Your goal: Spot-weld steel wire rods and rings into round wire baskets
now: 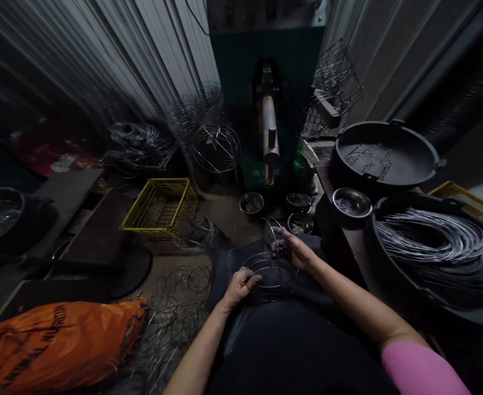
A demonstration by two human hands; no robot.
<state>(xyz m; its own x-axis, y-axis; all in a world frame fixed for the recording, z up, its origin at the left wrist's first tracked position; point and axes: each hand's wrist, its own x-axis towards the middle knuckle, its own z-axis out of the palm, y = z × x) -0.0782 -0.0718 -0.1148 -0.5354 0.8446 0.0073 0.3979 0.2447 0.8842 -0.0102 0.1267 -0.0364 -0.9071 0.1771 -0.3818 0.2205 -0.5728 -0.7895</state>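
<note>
A round wire frame made of thin metal rings is held over my lap, against dark clothing. My left hand is closed on its left rim, the thumb lying across the wire. At its upper right, my right hand grips an arched wire part that rises from the frame, with finger and thumb near the wire. Whether the arch is joined to the rings I cannot tell. Ahead stands a green machine with a thick metal arm ending in a downward tip.
Small metal bowls stand below the machine. On the right are a black pan, a bowl of small parts and a pan of wire hoops. A yellow basket, loose wire frames and an orange sack lie left.
</note>
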